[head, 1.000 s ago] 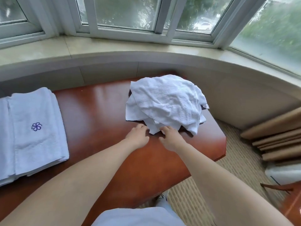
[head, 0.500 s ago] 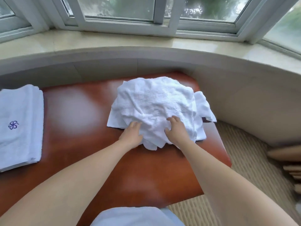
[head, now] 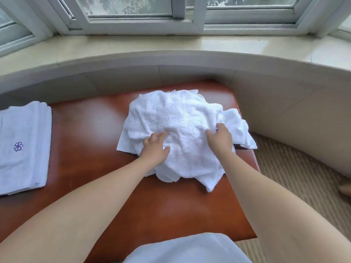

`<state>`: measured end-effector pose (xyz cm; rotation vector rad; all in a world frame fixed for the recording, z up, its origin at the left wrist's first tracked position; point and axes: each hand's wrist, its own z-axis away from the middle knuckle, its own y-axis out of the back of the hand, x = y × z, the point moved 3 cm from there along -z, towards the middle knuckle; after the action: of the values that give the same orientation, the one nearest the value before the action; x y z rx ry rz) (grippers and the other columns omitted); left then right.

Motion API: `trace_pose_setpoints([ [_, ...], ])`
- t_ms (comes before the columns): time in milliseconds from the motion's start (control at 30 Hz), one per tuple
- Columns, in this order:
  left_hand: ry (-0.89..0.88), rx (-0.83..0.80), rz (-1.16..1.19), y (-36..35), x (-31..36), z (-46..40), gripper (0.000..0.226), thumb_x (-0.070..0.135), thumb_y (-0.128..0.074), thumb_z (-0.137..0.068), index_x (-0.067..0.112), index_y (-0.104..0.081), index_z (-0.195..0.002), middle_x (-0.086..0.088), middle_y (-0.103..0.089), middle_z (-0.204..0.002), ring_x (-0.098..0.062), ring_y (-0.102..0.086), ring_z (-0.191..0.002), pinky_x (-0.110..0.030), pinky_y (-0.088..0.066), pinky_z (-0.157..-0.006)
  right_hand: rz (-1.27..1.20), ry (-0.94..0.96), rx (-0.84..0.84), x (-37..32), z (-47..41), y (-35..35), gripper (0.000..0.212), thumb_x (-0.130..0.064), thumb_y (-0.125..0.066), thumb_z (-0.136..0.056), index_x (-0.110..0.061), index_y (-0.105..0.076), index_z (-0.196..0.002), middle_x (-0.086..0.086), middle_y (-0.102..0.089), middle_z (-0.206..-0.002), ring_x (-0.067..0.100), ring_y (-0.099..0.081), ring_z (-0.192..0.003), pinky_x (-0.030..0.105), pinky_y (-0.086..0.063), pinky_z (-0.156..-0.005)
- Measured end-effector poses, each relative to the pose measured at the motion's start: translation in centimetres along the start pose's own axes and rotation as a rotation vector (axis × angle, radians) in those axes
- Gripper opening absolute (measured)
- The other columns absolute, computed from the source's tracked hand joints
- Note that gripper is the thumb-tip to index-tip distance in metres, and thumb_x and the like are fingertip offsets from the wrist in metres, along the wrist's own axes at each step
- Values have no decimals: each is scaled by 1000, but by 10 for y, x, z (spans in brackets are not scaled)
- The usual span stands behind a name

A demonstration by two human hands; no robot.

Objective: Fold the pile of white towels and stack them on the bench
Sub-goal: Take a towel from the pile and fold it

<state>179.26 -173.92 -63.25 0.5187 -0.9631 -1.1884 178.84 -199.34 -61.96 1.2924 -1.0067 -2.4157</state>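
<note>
- While both hands lie on the pile of white towels (head: 176, 130), no towel has yet been lifted clear of it, so the step in hand looks like picking 1 towel off the top.
- The pile sits crumpled toward the far right corner of the desk (head: 91, 133), a red-brown polished top; 1 flap spills over the right edge and another trails toward the near edge.
- The left hand (head: 154, 147) rests on the near left slope of the pile, fingers spread and nearly straight, pressing the cloth rather than pinching it.
- The right hand (head: 220, 138) sits on the right slope with fingers bent over a fold; whether it actually pinches the cloth or only lies on it I cannot tell.
- A stack of folded towels (head: 22, 149), the top 1 bearing a small purple flower mark, lies at the left edge of the desk, well apart from the pile, so some folding seems already done.
- Between stack and pile is a bare stretch of desk, which I judge the natural place to spread a towel flat.
- The next move calls for finding 2 corners of a single layer; the layers overlap, so a careless pull may drag several together or tip the overhanging flap off the right edge.
- A window sill (head: 171, 44) curves beyond the far edge.
</note>
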Motion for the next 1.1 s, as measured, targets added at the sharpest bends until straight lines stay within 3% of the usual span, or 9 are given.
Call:
trace_pose_setpoints([
  [200,-19,-40,32,10,-6,15,61,48,-43,-104,39,-19,-160,0,-27,-162,-34,-16,-149,-48,-36,-111,-31,86,20,-17,23,-10,30,-21,-50,-92,-25,-50,-122,-5,-62,-87,24,-64,-85,29,-37,-59],
  [367,-39,20,194,25,-15,42,63,57,-38,-104,31,-25,-160,-4,-39,-158,-30,-29,-147,-49,-37,-114,67,272,-188,-59,74,-36,62,-12,-48,-96,-32,-41,-155,-2,-58,-144,21,-58,-125,28,-46,-93],
  [467,12,47,436,36,-30,65,65,66,-30,-101,32,-32,-157,0,-45,-157,-26,-44,-141,-38,-40,-101,189,426,-334,-91,126,-66,63,-10,-47,-96,-34,-45,-154,-1,-61,-142,20,-61,-121,28,-49,-91],
  [533,104,71,607,44,-52,82,70,69,-26,-99,26,-39,-152,-4,-62,-138,-27,-56,-124,-39,-43,-91,260,508,-433,-109,167,-91,60,-9,-47,-96,-34,-51,-149,-1,-69,-129,21,-66,-109,31,-52,-85],
  [633,220,57,935,48,-103,113,55,56,-44,-98,20,-47,-140,-2,-78,-83,-21,-70,-98,-39,-51,-89,387,583,-553,-118,226,-130,50,-9,-48,-94,-31,-61,-137,4,-73,-105,26,-67,-95,36,-54,-79],
  [700,269,90,1033,40,-144,138,32,32,-57,-96,21,-54,-126,-2,-74,-91,-20,-72,-76,-34,-50,-75,435,611,-632,-115,263,-156,48,-8,-48,-93,-29,-63,-134,6,-71,-107,29,-66,-97,34,-50,-77],
  [833,394,229,961,11,-227,183,19,11,-45,-93,11,-61,-102,-13,-62,-97,-27,-58,-79,-40,-52,-72,439,635,-746,-101,325,-204,61,-9,-48,-93,-41,-55,-144,-2,-71,-118,18,-60,-92,25,-43,-75],
  [967,561,267,954,-28,-305,225,25,14,-42,-97,7,-62,-110,-17,-64,-108,-30,-60,-81,-46,-59,-76,476,649,-885,-81,377,-257,55,-12,-51,-97,-36,-54,-146,-10,-63,-98,13,-53,-86,16,-36,-65],
  [1100,698,244,883,-61,-364,261,32,21,-48,-97,12,-56,-126,-16,-64,-119,-32,-61,-93,-36,-50,-74,574,608,-1060,-52,400,-301,44,-5,-51,-101,-13,-58,-144,15,-63,-130,12,-51,-87,6,-37,-67],
])
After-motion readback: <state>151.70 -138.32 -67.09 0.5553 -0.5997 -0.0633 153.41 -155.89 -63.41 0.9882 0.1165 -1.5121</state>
